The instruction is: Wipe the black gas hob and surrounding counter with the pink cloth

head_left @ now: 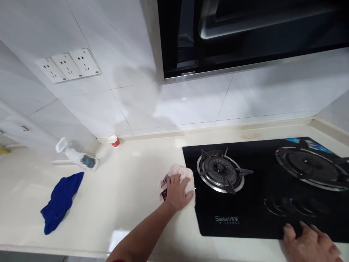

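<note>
My left hand point(177, 193) presses down on a pale pink cloth point(188, 174) with a dark patterned patch. The cloth lies bunched on the cream countertop point(136, 182), right against the left edge of the black gas stove point(253, 214). At the stove's front edge rests my right hand point(311, 243), fingers spread and holding nothing, near the control knobs point(291, 206). The left burner point(219, 167) with its metal pan support is the closest burner to the cloth.
On the left of the counter lie a blue cloth point(60, 202) and a white spray bottle point(79, 156), which leans over. A small red-and-white paper cup point(113, 141) stands by the wall. Overhead juts a black range hood point(245, 36). Wall sockets point(69, 65) are at upper left.
</note>
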`<act>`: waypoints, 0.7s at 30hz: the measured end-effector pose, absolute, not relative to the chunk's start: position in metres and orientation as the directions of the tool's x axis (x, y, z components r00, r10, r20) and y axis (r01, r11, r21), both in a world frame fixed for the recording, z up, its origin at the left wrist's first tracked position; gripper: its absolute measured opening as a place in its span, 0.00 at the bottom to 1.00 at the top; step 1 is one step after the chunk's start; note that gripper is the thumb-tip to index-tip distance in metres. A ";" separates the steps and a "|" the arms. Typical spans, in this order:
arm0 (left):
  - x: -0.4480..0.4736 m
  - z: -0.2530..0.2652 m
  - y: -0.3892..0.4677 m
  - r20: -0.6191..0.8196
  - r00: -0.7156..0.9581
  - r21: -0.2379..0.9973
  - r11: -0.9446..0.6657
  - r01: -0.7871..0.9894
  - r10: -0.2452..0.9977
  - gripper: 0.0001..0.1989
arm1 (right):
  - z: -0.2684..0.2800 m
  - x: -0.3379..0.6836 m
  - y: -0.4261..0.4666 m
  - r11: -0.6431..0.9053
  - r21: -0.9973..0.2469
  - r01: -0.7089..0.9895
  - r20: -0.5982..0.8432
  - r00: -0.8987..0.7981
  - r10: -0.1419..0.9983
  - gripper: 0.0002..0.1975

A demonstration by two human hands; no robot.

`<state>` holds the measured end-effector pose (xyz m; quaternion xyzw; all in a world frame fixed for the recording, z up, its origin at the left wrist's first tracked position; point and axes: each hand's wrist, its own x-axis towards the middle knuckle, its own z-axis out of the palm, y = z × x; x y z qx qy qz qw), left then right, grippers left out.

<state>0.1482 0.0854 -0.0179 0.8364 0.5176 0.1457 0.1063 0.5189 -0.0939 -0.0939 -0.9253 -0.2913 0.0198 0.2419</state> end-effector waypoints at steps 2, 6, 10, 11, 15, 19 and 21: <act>0.135 -0.021 0.037 0.122 0.476 0.362 -0.486 0.795 0.871 0.28 | -0.085 0.513 -0.092 -0.750 -0.428 0.504 0.103 0.852 0.513 0.38; 0.118 -0.035 -0.037 0.145 0.520 0.485 -0.519 0.704 0.842 0.26 | -0.082 0.505 -0.090 -0.739 -0.427 0.521 0.165 0.849 0.502 0.36; 0.114 -0.033 -0.045 0.220 0.424 0.602 -0.465 0.649 0.878 0.18 | -0.082 0.502 -0.089 -0.714 -0.423 0.558 0.201 0.826 0.527 0.34; 0.114 -0.026 -0.036 0.230 0.372 0.631 -0.429 0.647 0.899 0.18 | -0.082 0.502 -0.089 -0.716 -0.415 0.561 0.197 0.824 0.531 0.34; 0.135 0.006 0.016 0.206 0.245 0.636 -0.320 0.703 0.948 0.20 | -0.081 0.504 -0.088 -0.721 -0.399 0.566 0.196 0.821 0.536 0.32; 0.182 0.006 0.054 0.155 0.314 0.600 -0.342 0.723 0.937 0.28 | -0.082 0.506 -0.089 -0.721 -0.404 0.564 0.199 0.823 0.532 0.31; 0.203 -0.004 0.059 0.075 0.353 0.563 -0.331 0.757 0.933 0.33 | -0.083 0.506 -0.090 -0.720 -0.402 0.565 0.201 0.822 0.533 0.31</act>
